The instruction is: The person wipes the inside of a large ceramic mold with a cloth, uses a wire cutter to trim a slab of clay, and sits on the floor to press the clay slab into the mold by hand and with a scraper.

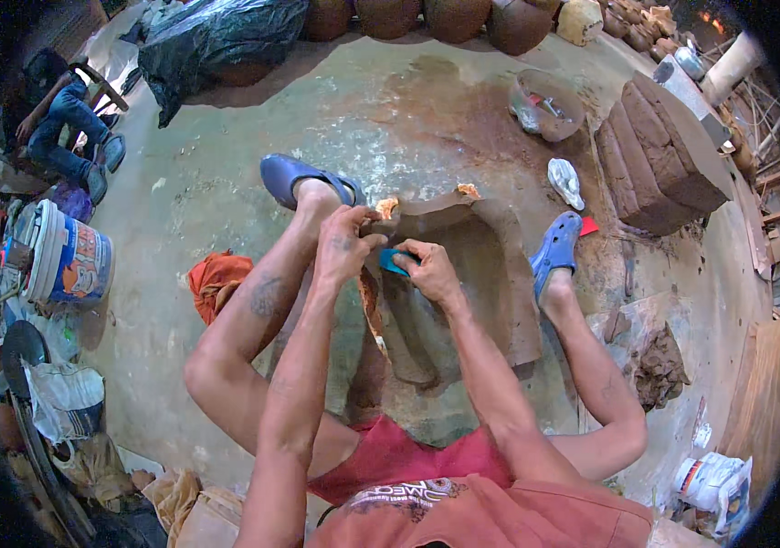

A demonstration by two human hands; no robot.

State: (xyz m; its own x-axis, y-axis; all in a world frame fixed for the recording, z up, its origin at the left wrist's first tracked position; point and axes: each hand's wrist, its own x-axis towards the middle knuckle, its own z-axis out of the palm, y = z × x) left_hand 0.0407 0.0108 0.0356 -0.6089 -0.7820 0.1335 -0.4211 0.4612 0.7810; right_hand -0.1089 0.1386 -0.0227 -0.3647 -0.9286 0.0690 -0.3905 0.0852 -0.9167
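Observation:
A curved grey-brown clay form [509, 274] stands on the floor between my legs, with a thick arched wall at its far and right sides. My right hand [431, 269] is closed around a small teal scraper [398, 262], held against the left part of the clay. At the clay's far left corner is my left hand [344, 245], its fingers curled; what they hold is hidden. Just beyond these fingers an orange-and-white crumbly piece [387, 207] shows, and a similar one [469, 191] sits on the far rim. A narrow orange-brown strip [372, 315] runs down below my hands.
Stacked clay blocks [655, 155], a clear bowl [545, 105] and a white plastic bag [565, 183] lie to the right. An orange cloth [216, 283] and a bucket [70, 253] are left. Round pots [454, 18] line the far side. Another person's legs [70, 128] show far left.

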